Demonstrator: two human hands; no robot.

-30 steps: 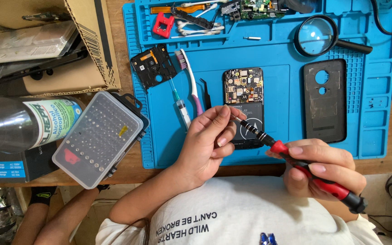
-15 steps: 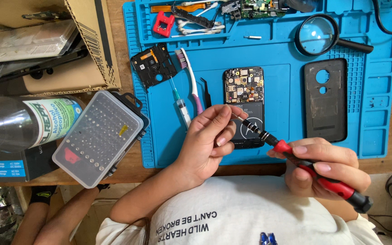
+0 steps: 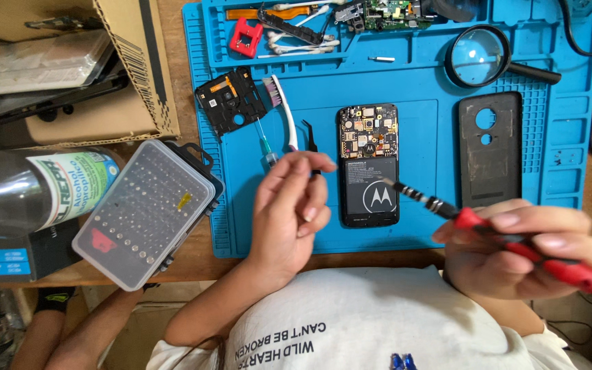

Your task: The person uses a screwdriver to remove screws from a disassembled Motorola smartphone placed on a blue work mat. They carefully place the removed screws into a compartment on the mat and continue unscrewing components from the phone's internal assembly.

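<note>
An opened black phone (image 3: 368, 164), with its circuit board and battery showing, lies on the blue work mat (image 3: 419, 89). My right hand (image 3: 522, 253) grips a red-handled screwdriver (image 3: 515, 241); the bit's tip hovers over the battery. My left hand (image 3: 286, 212) is left of the phone and off it. Its thumb and forefinger are pinched together beside the black tweezers (image 3: 310, 135), and nothing shows between them.
A toothbrush (image 3: 281, 103), a syringe (image 3: 265, 147) and a black inner frame (image 3: 231, 99) lie left of the phone. The phone's back cover (image 3: 491, 147) and a magnifier (image 3: 477, 55) are to its right. A bit case (image 3: 149, 212), a bottle (image 3: 29, 192) and a cardboard box (image 3: 104, 103) stand left of the mat.
My left hand has let go of the screwdriver's tip and drawn left, away from the phone. The screwdriver has pulled back slightly to the right.
</note>
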